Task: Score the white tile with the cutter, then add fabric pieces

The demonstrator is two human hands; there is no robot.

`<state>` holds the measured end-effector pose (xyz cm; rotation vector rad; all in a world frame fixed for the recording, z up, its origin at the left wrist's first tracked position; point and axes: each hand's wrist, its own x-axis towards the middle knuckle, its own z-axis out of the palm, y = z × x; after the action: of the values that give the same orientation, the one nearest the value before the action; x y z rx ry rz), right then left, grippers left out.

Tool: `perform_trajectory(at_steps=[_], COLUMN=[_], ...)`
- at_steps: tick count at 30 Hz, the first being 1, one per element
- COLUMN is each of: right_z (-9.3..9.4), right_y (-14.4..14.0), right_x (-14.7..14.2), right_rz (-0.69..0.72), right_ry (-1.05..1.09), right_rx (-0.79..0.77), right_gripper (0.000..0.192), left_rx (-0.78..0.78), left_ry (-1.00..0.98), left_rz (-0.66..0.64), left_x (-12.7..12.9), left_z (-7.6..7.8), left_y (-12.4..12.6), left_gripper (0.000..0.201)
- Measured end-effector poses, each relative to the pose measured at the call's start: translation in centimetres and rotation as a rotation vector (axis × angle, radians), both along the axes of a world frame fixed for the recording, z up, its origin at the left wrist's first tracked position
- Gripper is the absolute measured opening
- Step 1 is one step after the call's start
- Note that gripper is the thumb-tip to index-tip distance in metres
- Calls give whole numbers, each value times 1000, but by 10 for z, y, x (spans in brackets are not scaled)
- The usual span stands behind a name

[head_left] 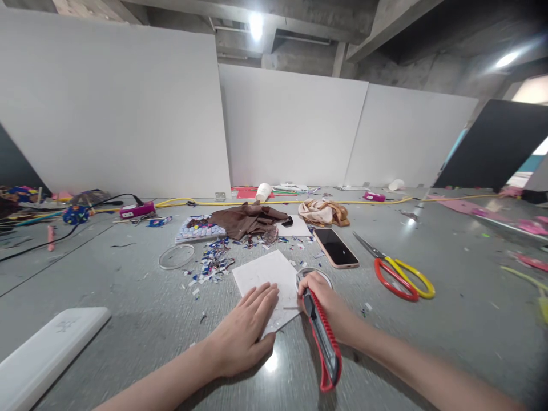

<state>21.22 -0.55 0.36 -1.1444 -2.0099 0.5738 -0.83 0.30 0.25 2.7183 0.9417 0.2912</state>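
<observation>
Cutting step under way: left hand (pixel 246 334) flat, pinning white square sheet (pixel 269 285); right hand (pixel 327 302), grip closed around red-and-grey utility knife (pixel 323 342), blade at sheet's 3 o'clock edge; next stroke needs steady pressure.

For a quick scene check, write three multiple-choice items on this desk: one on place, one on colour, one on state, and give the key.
1. Where do the scissors lie?
A. right of the phone
B. on the white sheet
C. under the brown cloth

2. What colour is the casing of the utility knife?
A. blue
B. red
C. green

3. What is the left hand doing?
A. holding a cup
B. lifted off the table
C. pressing flat on the white sheet

Key: 1 A, the scissors rest on bare table right of the phone; 2 B, red edges run along the knife in the right hand; 3 C, the fingers lie spread on the sheet.
</observation>
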Motion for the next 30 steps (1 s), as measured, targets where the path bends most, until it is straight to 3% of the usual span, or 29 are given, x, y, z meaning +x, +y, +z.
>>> perform_trajectory(at_steps=[30], right_z=[-5], right_y=[1], right_x=[-3], right_rz=[-3], right_ry=[-110], right_rx=[57], right_gripper=[19], left_rx=[47], left_ry=[60], left_rz=[-34], left_x=[1], left_z=[3], left_y=[-1], left_gripper=[60])
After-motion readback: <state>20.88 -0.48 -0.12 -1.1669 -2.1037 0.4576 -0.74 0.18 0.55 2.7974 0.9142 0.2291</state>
